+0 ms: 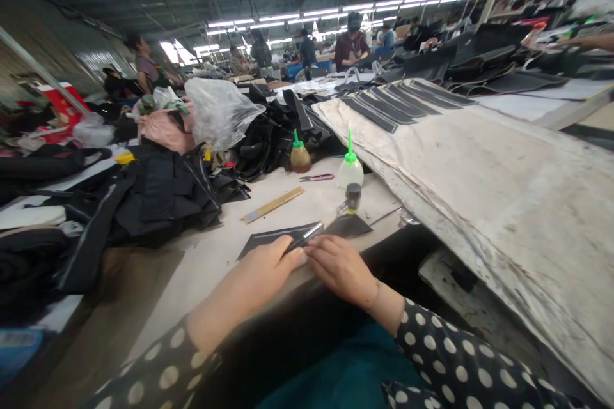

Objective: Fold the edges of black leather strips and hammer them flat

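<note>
At the near edge of the worktable a black leather-like piece (268, 238) with a pale line along it lies under my hands. My left hand (261, 275) pinches its near edge between thumb and fingers. My right hand (343, 270) has its fingers closed together on the right end of the same piece, close to the left thumb. A shiny silvery strip (311, 232) shows between the hands; whether it is a tool or a folded edge I cannot tell. Just beyond the right hand lies another black piece (349, 225).
Beyond my hands are a ruler-like strip (273, 204), pink-handled snips (316, 177), a dark-capped small bottle (354, 197) and two green-tipped glue bottles (351, 172) (300, 158). Black pieces (153, 198) heap up at left. A pale slanted board (480, 172) bears several black strips. People work behind.
</note>
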Action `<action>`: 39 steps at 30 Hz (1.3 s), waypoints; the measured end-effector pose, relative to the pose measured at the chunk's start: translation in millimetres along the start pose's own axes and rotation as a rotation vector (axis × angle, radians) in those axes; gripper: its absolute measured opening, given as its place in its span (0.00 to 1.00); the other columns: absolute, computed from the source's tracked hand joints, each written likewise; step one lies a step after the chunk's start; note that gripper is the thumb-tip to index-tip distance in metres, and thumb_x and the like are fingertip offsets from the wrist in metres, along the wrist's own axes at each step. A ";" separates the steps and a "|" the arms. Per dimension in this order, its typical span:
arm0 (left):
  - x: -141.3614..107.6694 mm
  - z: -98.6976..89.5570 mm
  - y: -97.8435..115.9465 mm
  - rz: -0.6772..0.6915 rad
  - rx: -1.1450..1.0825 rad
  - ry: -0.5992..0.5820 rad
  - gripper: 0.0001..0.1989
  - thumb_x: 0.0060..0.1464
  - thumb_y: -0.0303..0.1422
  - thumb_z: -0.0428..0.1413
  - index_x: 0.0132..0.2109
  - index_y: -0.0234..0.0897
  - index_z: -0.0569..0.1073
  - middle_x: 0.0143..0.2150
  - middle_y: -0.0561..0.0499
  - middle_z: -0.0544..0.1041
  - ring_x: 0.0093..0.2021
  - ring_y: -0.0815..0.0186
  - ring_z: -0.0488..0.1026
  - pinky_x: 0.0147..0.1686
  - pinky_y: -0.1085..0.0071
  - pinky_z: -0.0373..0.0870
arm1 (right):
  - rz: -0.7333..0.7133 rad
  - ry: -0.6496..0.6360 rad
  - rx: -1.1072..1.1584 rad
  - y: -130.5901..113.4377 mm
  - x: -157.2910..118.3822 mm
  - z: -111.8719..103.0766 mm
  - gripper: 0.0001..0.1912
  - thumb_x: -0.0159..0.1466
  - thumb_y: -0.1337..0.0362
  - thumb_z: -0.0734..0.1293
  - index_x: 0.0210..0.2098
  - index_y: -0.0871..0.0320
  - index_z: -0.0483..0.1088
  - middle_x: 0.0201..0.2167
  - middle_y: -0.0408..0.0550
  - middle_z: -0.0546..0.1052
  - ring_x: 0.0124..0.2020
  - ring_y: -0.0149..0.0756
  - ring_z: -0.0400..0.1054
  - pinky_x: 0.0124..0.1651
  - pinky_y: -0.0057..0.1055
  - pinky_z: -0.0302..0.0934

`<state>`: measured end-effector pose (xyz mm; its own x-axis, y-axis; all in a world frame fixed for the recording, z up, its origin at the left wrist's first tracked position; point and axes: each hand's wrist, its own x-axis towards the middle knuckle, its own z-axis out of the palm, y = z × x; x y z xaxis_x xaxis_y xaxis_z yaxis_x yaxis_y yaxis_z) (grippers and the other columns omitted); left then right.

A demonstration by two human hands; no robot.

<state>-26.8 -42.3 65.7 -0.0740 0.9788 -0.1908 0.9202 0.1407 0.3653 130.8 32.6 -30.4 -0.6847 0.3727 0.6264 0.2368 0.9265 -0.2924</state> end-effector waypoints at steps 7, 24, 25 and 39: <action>-20.2 -3.1 -12.5 -0.054 -0.020 -0.034 0.13 0.58 0.41 0.41 0.35 0.40 0.65 0.30 0.50 0.74 0.32 0.61 0.72 0.29 0.71 0.58 | 0.014 0.001 0.000 -0.1 0.0 0.8 0.12 0.65 0.66 0.58 0.43 0.62 0.70 0.41 0.52 0.73 0.44 0.38 0.65 0.50 0.38 0.61; -78.6 -13.3 -61.6 -0.330 -0.044 0.136 0.20 0.57 0.47 0.39 0.42 0.40 0.67 0.30 0.50 0.74 0.32 0.61 0.72 0.30 0.71 0.63 | 0.012 0.045 0.006 -1.0 -2.6 2.7 0.12 0.64 0.67 0.59 0.45 0.60 0.70 0.44 0.52 0.74 0.46 0.41 0.65 0.50 0.42 0.62; -80.1 -12.4 -65.0 -0.330 -0.028 0.096 0.19 0.57 0.46 0.40 0.42 0.41 0.68 0.31 0.50 0.75 0.32 0.61 0.72 0.31 0.71 0.63 | 0.015 0.047 0.003 -1.4 -2.5 2.6 0.12 0.64 0.67 0.59 0.45 0.60 0.70 0.44 0.52 0.74 0.46 0.41 0.65 0.50 0.42 0.62; -8.6 -30.8 -135.8 -0.386 0.301 0.326 0.21 0.58 0.41 0.41 0.56 0.44 0.62 0.48 0.45 0.74 0.43 0.56 0.72 0.37 0.68 0.66 | 0.027 0.026 -0.010 -1.7 -3.6 4.2 0.12 0.64 0.68 0.59 0.45 0.59 0.69 0.45 0.51 0.73 0.47 0.40 0.65 0.50 0.42 0.61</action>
<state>-163.0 -65.2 45.8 -0.4955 0.8672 0.0493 0.8685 0.4939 0.0409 129.9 29.4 -35.3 -0.6595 0.3991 0.6370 0.2624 0.9163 -0.3025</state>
